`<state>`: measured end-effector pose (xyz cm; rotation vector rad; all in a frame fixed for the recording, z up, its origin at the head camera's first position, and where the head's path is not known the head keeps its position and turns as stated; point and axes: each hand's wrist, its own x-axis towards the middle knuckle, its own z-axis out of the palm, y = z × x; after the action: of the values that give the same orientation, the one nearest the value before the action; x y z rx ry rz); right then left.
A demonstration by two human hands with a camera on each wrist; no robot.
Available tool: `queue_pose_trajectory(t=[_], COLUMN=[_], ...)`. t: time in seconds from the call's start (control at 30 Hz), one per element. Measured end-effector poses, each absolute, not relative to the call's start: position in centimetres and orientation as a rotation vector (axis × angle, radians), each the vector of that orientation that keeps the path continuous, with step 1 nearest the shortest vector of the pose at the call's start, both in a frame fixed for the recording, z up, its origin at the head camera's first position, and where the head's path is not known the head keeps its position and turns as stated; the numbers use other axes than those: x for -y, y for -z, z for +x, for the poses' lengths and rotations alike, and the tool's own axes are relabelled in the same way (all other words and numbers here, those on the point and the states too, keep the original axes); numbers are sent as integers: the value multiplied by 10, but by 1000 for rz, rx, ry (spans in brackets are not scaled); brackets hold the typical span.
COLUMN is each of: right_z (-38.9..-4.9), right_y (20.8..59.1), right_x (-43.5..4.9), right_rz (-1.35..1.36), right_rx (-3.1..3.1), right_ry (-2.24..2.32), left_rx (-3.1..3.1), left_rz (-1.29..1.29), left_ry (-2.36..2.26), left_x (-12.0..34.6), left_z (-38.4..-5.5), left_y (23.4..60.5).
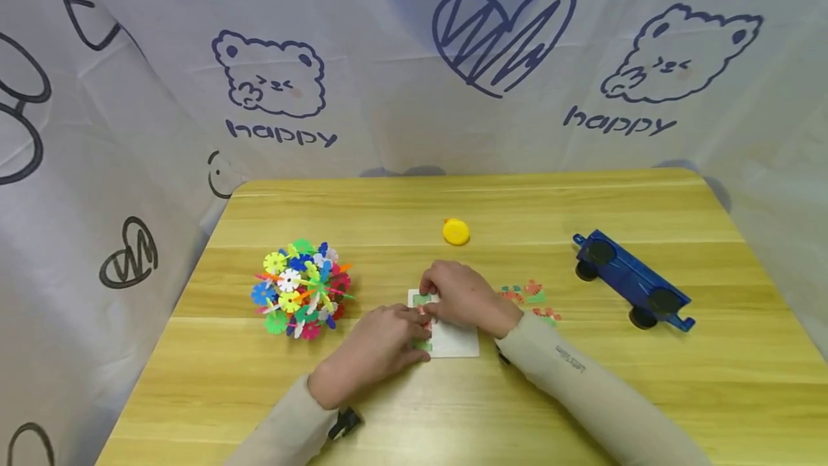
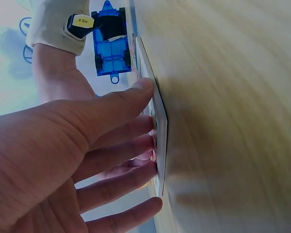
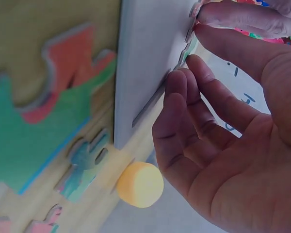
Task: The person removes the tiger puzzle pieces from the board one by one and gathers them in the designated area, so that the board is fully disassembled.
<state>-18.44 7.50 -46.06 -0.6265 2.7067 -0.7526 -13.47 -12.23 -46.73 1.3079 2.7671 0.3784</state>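
Note:
A white puzzle board [image 1: 456, 342] lies on the table under both hands, with a strip of red and green jigsaw pieces along its left side. My left hand [image 1: 382, 342] rests at that side, its fairly straight fingers on the strip and its thumb at the board's near edge. From the far side my right hand [image 1: 462, 297] reaches in with bent fingers. In the right wrist view its thumb and forefinger are on either side of a green puzzle piece [image 3: 185, 52] at the strip. The fingers partly hide the strip.
Loose puzzle pieces [image 1: 535, 296] lie right of the board, partly behind the right forearm. A yellow round tape measure [image 1: 456, 231] sits beyond it. To the left is a ball of colourful flower-shaped discs [image 1: 302, 290]; to the right, a blue toy car chassis [image 1: 630, 275].

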Motion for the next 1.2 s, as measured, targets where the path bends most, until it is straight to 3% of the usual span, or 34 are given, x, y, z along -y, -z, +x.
queue_pose_trajectory(t=[1.2], right_z=[-199], right_y=[458], right_x=[-66], right_rz=[-653], right_rx=[-2722], right_ry=[697], left_rx=[-2784], left_rz=[1343], left_ry=[-387], left_x=[126], left_z=[-142], left_y=[469])
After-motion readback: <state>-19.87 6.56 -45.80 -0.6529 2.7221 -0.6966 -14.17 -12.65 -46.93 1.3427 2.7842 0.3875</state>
